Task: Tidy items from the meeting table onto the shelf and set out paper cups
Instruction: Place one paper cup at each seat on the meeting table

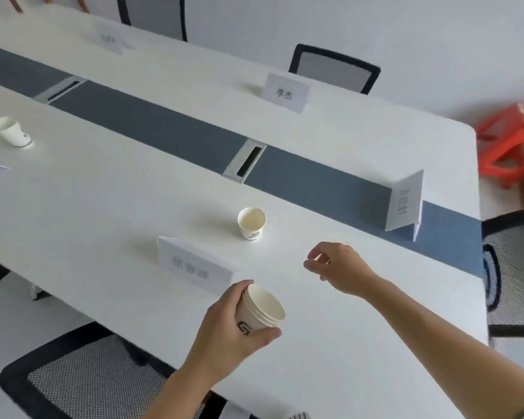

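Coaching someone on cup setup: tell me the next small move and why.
Probably the right hand lifts one cup off the cup stack that the left hand grips, for the end name card, which has no cup by it; the near name card already has the placed cup.

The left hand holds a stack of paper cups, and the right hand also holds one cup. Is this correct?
Not quite. The head view shows the right hand holding nothing, loosely curled above the meeting table. The left hand does hold the stack of paper cups.
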